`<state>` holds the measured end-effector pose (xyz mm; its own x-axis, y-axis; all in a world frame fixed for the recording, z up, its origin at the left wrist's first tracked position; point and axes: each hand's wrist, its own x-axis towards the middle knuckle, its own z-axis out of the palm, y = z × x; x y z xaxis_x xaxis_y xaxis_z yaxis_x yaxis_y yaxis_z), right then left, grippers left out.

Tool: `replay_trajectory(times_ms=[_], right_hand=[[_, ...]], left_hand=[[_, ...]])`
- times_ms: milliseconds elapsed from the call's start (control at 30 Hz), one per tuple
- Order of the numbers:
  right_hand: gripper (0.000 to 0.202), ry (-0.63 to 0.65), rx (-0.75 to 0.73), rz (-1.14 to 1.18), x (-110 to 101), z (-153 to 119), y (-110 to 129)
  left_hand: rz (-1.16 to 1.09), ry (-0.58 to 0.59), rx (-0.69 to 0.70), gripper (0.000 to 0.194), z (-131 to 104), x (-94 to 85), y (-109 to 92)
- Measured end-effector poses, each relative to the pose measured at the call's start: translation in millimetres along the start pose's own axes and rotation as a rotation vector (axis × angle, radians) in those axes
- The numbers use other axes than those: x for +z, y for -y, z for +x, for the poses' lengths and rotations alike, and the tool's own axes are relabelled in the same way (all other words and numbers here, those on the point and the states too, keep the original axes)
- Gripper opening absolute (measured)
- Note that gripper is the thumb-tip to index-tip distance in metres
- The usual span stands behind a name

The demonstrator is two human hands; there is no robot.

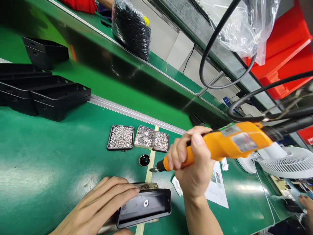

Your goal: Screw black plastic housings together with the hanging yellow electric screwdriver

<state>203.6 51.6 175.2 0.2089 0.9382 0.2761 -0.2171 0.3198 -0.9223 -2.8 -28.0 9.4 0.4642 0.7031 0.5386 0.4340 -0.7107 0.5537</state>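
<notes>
My right hand (192, 156) is wrapped round an orange electric screwdriver (220, 142), whose tip points left and down, above the table. My left hand (105, 205) lies over the left end of a black rectangular housing (146, 209), fingers extended along its far edge; its thumb is mostly hidden. A shiny washer or screw shows on the housing floor. Behind it stand a tray of screws (121, 137), a tray of washers (144, 137) and a tray of small metal parts (161, 141). A small round black-filled container (144, 160) sits in front of them.
Several black housings (58, 98) stand at the left. A metal rail (122, 109) crosses behind the trays. Black cables (204, 62) hang at the upper right, near red bins (286, 55). A white fan (288, 163) and a printed sheet (217, 189) are on the right.
</notes>
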Motion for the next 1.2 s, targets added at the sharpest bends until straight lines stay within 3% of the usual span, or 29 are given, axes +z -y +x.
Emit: replay_trajectory(times_ms=[167, 367, 700, 867, 1067, 1200], right_hand=[[0.009, 0.074, 0.028, 0.02, -7.6, -30.5, 24.9], [0.01, 0.175, 0.053, 0.03, -18.4, -58.8, 14.7], [0.012, 0.185, 0.027, -0.027, -16.1, -64.8, 8.0], [0.015, 0.243, -0.048, -0.078, -27.5, -76.4, -1.7], [0.02, 0.417, -0.024, -0.073, -54.3, -85.3, -10.2], [0.017, 0.551, -0.018, -0.032, -55.3, -78.5, -14.0]], left_hand=[[-0.009, -0.004, -0.034, 0.068, 0.8, 2.2, -1.0], [0.031, -0.026, 0.043, 0.072, 1.8, 5.1, 2.8], [0.002, -0.051, 0.076, 0.062, 17.7, -7.9, -3.6], [-0.045, -0.06, 0.039, 0.054, 16.8, -3.8, -6.1], [-0.064, 0.017, -0.027, 0.059, 15.2, 0.1, -13.5], [-0.074, 0.002, -0.04, 0.065, 17.9, 0.8, -15.1]])
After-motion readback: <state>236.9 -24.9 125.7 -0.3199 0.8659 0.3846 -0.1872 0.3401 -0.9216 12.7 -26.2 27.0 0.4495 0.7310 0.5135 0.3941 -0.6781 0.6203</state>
